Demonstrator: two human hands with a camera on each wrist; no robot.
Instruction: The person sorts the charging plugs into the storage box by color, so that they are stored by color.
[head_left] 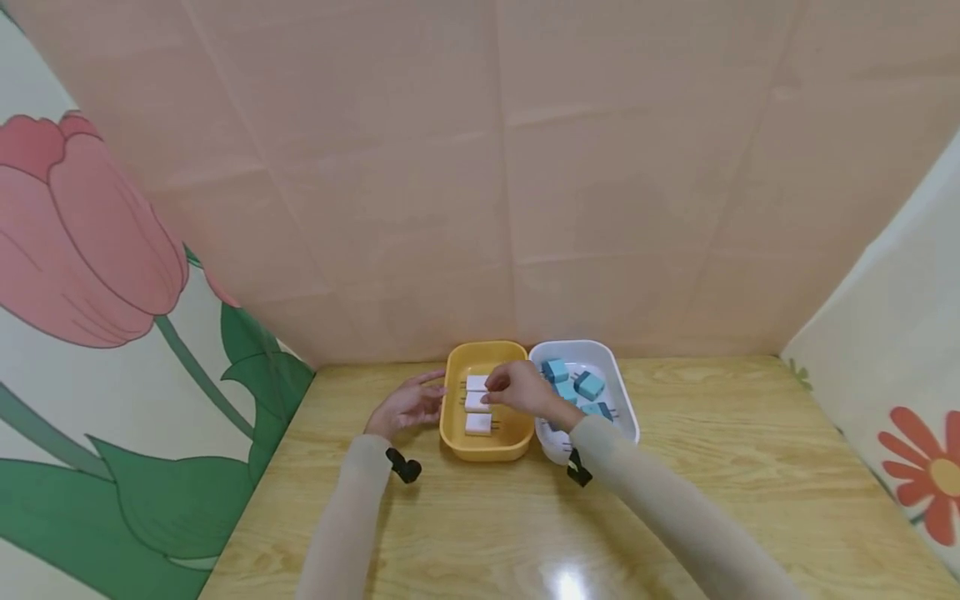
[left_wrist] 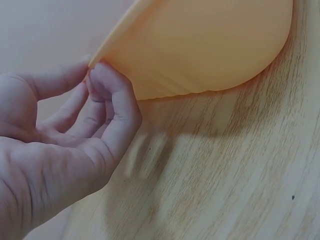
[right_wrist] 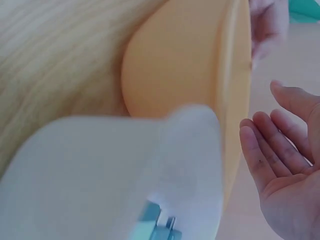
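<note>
My left hand (head_left: 411, 406) is at the left side of a yellow plastic tray (head_left: 483, 454); in the left wrist view its thumb and forefinger pinch the tray's rim (left_wrist: 117, 37). Inside the tray lie white plug adapters in a column: a far one (head_left: 476, 382), a middle one (head_left: 476, 402) and a near one (head_left: 477, 424). The near one's prongs point right, the others' left. Over the far and middle adapters hovers my right hand (head_left: 521, 388), partly covering them. In the right wrist view that hand (right_wrist: 285, 160) has relaxed fingers with nothing between them.
A white tray (head_left: 628, 412) stands right beside the yellow one, holding several blue plug adapters (head_left: 588, 385), some hidden under my right forearm. Both trays sit on a wood-grain table (head_left: 465, 533) near a pinkish backdrop (head_left: 420, 208). Floral sheets hang at both sides.
</note>
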